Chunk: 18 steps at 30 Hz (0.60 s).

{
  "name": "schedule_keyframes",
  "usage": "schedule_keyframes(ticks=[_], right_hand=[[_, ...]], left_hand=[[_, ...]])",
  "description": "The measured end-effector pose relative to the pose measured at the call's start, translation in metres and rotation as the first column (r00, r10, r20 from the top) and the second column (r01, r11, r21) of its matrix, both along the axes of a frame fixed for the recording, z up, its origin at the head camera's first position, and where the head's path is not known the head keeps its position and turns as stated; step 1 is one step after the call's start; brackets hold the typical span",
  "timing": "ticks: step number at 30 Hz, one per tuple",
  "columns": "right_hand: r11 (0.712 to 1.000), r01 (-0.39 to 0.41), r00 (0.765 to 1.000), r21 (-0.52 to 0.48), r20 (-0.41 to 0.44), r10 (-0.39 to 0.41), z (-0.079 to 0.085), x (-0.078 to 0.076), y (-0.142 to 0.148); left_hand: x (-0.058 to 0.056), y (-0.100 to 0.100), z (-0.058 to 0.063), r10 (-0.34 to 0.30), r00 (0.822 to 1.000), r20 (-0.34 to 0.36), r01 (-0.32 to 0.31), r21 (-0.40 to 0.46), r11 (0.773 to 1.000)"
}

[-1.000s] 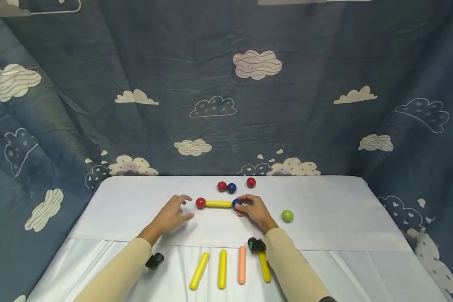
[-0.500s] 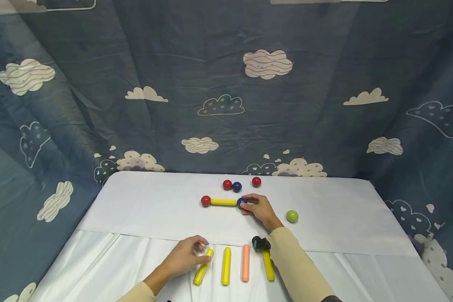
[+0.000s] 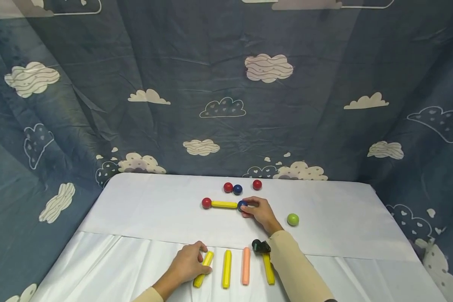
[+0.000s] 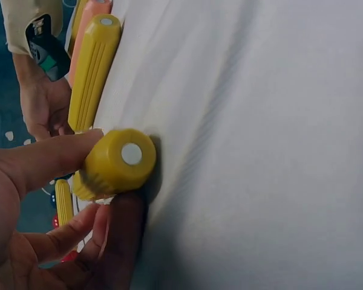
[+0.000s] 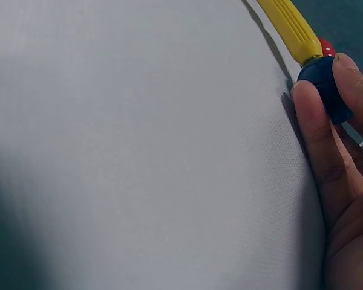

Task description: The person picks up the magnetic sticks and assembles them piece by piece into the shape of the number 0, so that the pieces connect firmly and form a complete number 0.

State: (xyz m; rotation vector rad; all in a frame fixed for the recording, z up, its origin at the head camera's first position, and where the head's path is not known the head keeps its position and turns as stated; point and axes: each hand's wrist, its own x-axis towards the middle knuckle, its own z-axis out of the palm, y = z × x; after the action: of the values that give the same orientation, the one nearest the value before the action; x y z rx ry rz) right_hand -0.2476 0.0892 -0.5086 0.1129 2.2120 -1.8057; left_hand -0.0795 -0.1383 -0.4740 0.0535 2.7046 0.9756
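My left hand [image 3: 186, 264] holds the leftmost loose yellow magnetic stick [image 3: 208, 257] between thumb and fingers at the table's near side. In the left wrist view that stick's end [image 4: 132, 153] shows a round silver disc. Farther back, my right hand [image 3: 263, 214] pinches a blue ball [image 5: 319, 75] between thumb and finger. The ball sits on the right end of another yellow stick [image 3: 224, 204], which has a red ball [image 3: 206, 203] at its left end; this row lies sideways on the white cloth.
Beyond the row lie two red balls, one [image 3: 228, 187] beside a blue ball [image 3: 238, 189] and the other [image 3: 257, 184] farther right. A green ball [image 3: 292, 219] is right of my right hand. Nearer lie a yellow stick [image 3: 227, 269], a pink stick [image 3: 246, 266] and another yellow stick [image 3: 269, 270] by my right sleeve.
My left hand has come back from beside the red ball to the near row and taken hold of the leftmost yellow stick. The right hand stays on the blue ball.
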Motion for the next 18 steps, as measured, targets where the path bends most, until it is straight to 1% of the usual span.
schedule_keyframes(ticks=[3,6,9,14,18], right_hand=[[1.0,0.01,1.0,0.002,0.0,-0.01,-0.0013,0.0006,-0.0014],[1.0,0.012,1.0,0.003,0.003,-0.012,-0.0022,0.0024,-0.0026],[1.0,0.007,1.0,-0.003,0.008,-0.007,-0.0024,0.004,-0.0032],[1.0,0.005,1.0,0.002,-0.006,-0.005,-0.0004,0.004,-0.0021],[1.0,0.002,1.0,-0.001,-0.008,-0.002,0.0007,0.0021,-0.0013]], left_hand=[[-0.0011,-0.0023,-0.004,0.015,1.0,0.015,-0.016,0.068,0.998],[-0.0013,-0.0048,-0.0074,0.039,0.997,0.064,-0.048,0.154,0.987],[-0.0013,-0.0065,-0.0079,0.066,0.991,0.119,-0.09,0.211,0.973],[-0.0031,-0.0072,-0.0024,0.094,0.98,0.176,-0.135,0.241,0.961],[-0.0079,-0.0099,0.0012,0.086,0.981,0.171,-0.131,0.272,0.954]])
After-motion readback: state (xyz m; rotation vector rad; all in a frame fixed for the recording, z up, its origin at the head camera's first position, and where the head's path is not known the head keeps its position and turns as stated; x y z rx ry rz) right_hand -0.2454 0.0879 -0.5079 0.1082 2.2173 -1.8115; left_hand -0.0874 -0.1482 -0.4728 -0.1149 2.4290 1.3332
